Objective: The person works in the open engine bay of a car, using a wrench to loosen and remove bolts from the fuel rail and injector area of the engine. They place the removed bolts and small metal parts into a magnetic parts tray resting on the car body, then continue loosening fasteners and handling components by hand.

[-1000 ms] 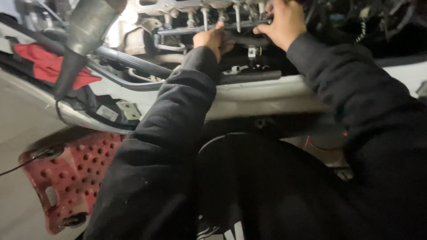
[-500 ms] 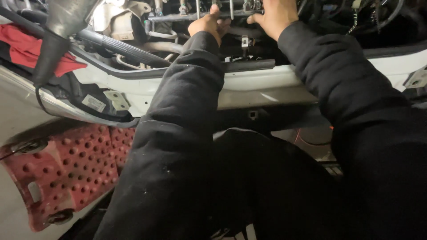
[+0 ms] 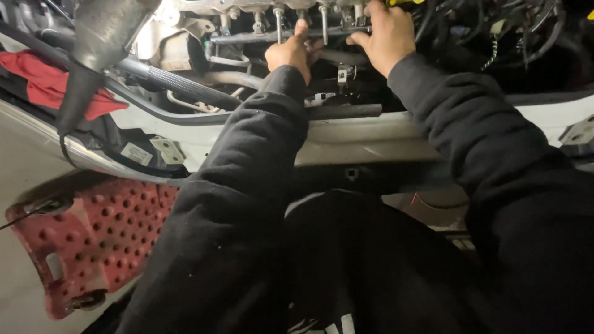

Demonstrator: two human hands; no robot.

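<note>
I lean over the white front edge of a car's engine bay (image 3: 365,133), both arms in black sleeves reaching in. My left hand (image 3: 291,52) grips a dark metal rail (image 3: 247,36) that runs across the engine, with several upright studs above it. My right hand (image 3: 385,34) holds the same rail farther right, its fingers curled over the bar. A black hose (image 3: 346,59) passes just under both hands.
A grey metal funnel (image 3: 102,37) stands at the upper left above a ribbed black hose (image 3: 179,80). A red rag (image 3: 43,83) lies at the far left. A red perforated step platform (image 3: 93,244) sits on the floor at lower left. Tangled black wiring (image 3: 507,31) fills the upper right.
The view has dropped slightly, so the engine and funnel sit lower in frame than half a second ago. Both hands stay on the rail in about the same grip.
</note>
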